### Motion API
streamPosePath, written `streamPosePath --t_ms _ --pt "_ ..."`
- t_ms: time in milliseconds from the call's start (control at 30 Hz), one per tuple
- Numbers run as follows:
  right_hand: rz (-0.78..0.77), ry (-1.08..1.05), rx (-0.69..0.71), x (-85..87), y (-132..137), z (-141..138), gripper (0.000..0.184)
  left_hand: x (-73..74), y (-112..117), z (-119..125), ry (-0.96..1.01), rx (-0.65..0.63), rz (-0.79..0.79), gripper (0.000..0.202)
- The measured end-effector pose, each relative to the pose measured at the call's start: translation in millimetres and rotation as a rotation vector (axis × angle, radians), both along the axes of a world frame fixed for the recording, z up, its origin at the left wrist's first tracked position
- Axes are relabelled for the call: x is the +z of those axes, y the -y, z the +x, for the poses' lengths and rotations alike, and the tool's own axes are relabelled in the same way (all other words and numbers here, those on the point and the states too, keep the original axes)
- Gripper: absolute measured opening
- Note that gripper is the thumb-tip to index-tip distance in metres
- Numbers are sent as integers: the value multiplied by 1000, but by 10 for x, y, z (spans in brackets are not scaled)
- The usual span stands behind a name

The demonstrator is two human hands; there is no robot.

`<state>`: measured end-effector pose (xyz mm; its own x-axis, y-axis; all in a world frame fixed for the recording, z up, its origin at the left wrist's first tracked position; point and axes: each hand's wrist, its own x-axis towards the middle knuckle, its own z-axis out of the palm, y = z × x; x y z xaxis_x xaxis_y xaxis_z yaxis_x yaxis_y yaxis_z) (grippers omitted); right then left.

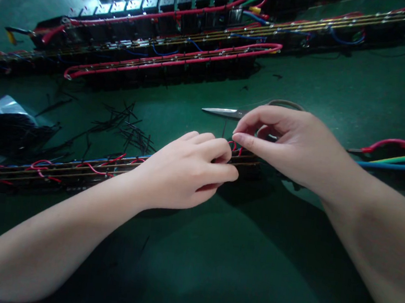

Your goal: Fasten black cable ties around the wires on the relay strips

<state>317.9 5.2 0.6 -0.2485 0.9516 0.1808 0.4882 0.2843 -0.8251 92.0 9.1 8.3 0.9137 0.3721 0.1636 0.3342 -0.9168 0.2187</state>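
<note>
My left hand (193, 170) lies over a long dark strip strung with wires (92, 166), its fingers curled closed around the strip near its right end. My right hand (283, 143) is just to the right, thumb and forefinger pinched together above small red wire loops (239, 150). What sits between those fingertips is too small to make out. A thin black strand (224, 129) sticks up between the two hands. Scissors (223, 111) lie behind my right hand, blades pointing left, their handles partly hidden by it.
Loose thin black strips, like cable ties (129, 127), are scattered on the green table (191, 261). At the left is a clear plastic bag (6, 107) of similar black strips. Wired assemblies (176, 59) line the back. Red, yellow-green and blue cables (397, 160) run off right.
</note>
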Motion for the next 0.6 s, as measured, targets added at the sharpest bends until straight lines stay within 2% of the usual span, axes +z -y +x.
streamPosePath --t_ms 133,300,600 --pt "11 19 7 7 0 -7 7 -6 27 16 -80 -33 141 17" --pt "-10 6 7 33 11 -18 7 -26 90 55 -101 13 310 16" --pt "-20 45 9 38 20 -4 6 -98 111 46 -18 -1 409 12"
